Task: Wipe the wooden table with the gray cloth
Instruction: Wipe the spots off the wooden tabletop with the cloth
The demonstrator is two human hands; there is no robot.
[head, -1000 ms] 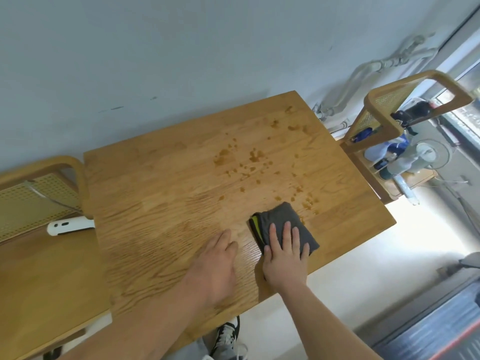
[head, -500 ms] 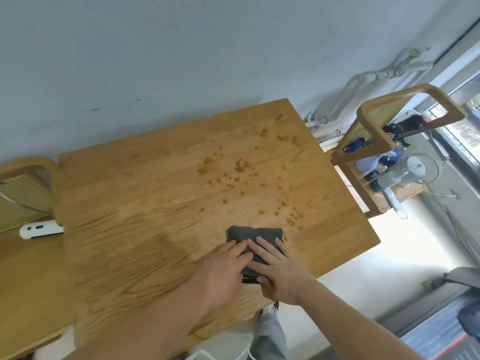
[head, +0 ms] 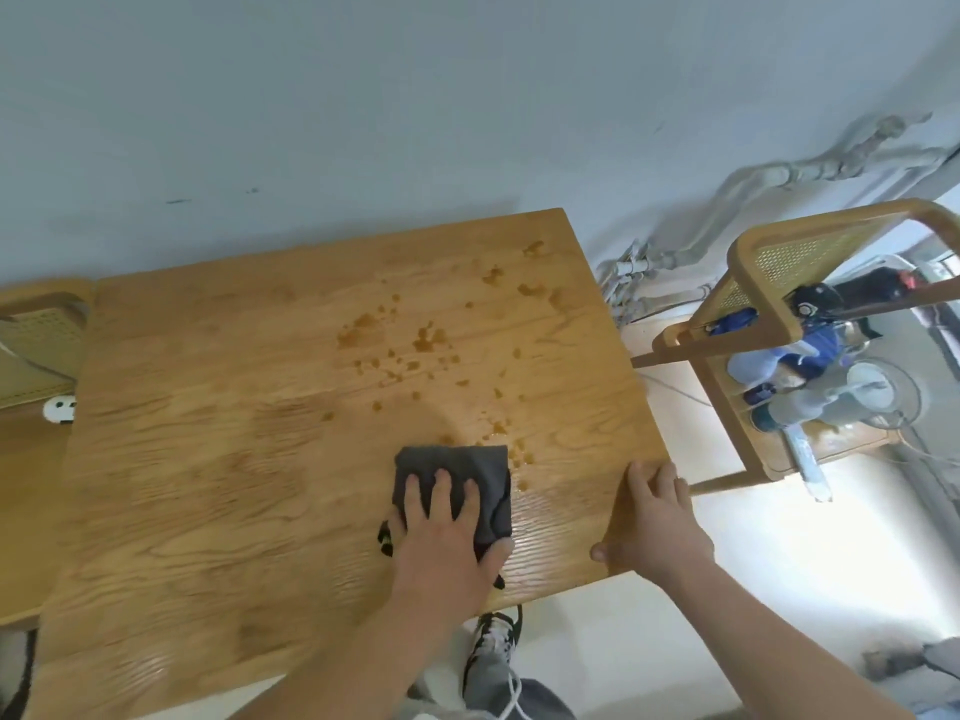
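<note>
The wooden table [head: 218, 459] fills the middle of the head view, set against a pale wall. Brown spill stains [head: 415, 345] are scattered over its far right part. A folded gray cloth [head: 467, 470] lies flat near the front right, just below the nearest stains. My left hand [head: 441, 543] presses down on the cloth with fingers spread over it. My right hand [head: 649, 522] rests on the table's front right corner, fingers on top and thumb at the front edge.
A wooden rattan-backed chair [head: 769, 283] holding bottles and tools [head: 810, 376] stands right of the table. Another chair [head: 36, 324] with a white object [head: 60, 410] is at the left. Pipes [head: 727, 200] run along the wall. My shoe [head: 493, 641] shows below the table edge.
The cloth passed from my right hand to my left hand. My right hand moved off it to the table's front right corner. The view shifted so the table appears lower.
</note>
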